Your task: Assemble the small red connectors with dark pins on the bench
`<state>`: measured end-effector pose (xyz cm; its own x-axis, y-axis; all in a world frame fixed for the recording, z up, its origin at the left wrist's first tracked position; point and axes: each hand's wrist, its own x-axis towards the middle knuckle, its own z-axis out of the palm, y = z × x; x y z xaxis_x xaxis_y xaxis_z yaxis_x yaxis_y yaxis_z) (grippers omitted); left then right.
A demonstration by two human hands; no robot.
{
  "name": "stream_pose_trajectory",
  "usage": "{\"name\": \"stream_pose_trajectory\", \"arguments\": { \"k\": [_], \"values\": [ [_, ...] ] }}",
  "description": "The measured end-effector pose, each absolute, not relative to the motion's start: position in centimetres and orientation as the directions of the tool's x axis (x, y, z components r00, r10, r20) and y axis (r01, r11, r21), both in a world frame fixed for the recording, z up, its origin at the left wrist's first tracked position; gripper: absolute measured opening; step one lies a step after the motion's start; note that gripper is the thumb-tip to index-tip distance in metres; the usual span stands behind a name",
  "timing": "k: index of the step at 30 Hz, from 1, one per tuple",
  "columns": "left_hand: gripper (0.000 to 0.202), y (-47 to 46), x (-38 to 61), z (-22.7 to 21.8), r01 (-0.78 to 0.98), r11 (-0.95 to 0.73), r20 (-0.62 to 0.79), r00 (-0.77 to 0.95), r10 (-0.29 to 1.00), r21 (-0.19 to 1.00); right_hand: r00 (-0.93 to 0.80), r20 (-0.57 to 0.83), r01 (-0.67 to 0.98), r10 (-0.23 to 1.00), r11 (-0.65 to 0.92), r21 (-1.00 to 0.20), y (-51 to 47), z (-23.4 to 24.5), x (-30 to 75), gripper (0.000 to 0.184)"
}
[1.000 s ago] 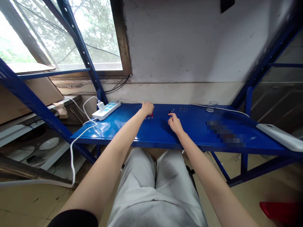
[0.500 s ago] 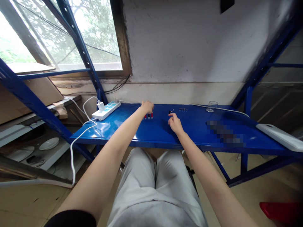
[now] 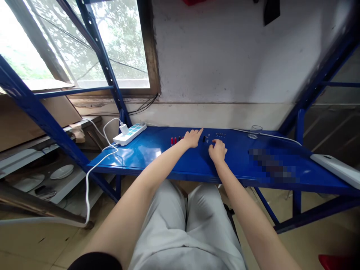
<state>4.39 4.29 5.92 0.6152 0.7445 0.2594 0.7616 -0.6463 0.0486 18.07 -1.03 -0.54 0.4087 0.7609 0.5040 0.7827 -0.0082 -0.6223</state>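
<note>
My left hand (image 3: 192, 138) is low over the blue tabletop, fingers spread and index finger stretched out towards a small black piece (image 3: 204, 138). It looks empty. Just left of it stands a row of small red cylinders (image 3: 173, 141) with a dark cylinder (image 3: 179, 138) beside them; the hand partly hides the row. My right hand (image 3: 218, 150) rests to the right of the black piece, fingers loosely bent and thumb apart, with nothing visible in it. Tiny clear pieces (image 3: 207, 141) lie between the hands. Beyond the right hand is a row of tiny metallic pieces (image 3: 221, 135).
A white power strip (image 3: 131, 134) with a plugged-in cable lies at the table's left end. At the back right stands a clear glass (image 3: 255, 132). A blurred-out dark object (image 3: 272, 165) and a white slab-like object (image 3: 337, 170) lie on the right. Blue frame posts (image 3: 299, 125) flank the table.
My left hand has moved right, off the row of cylinders, and its fingers have spread. My right hand has drawn slightly right, away from the black piece. The view has shifted a little.
</note>
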Motion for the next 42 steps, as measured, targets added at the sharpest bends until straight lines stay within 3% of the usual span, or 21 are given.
{"name": "stream_pose_trajectory", "arguments": {
  "k": [10,18,23,31,42],
  "values": [
    [0.069,4.1,6.9,2.3,0.816,-0.57,0.329,0.515,0.791,0.093,0.336,0.439,0.831,0.834,-0.043,-0.554,-0.6,-0.9,18.0,0.028],
    [0.044,3.6,8.1,1.7,0.858,-0.504,0.326,0.451,0.831,0.097,0.334,0.366,0.869,0.869,-0.133,-0.477,-0.7,-0.7,17.8,0.032],
    [0.029,4.0,8.6,1.5,0.852,-0.465,0.427,0.338,0.839,0.241,0.31,0.359,0.883,0.88,-0.127,-0.451,-0.8,-0.6,17.8,0.035],
    [0.014,5.0,9.0,0.6,0.794,-0.378,0.424,0.17,0.89,0.476,0.319,0.341,0.869,0.884,-0.129,-0.478,-1.0,-0.5,17.7,0.035],
    [0.006,1.9,5.5,0.2,0.656,-0.46,0.497,0.146,0.855,0.598,0.245,0.254,0.917,0.936,-0.139,-0.373,-0.5,-0.8,17.6,0.044]
  ]
}}
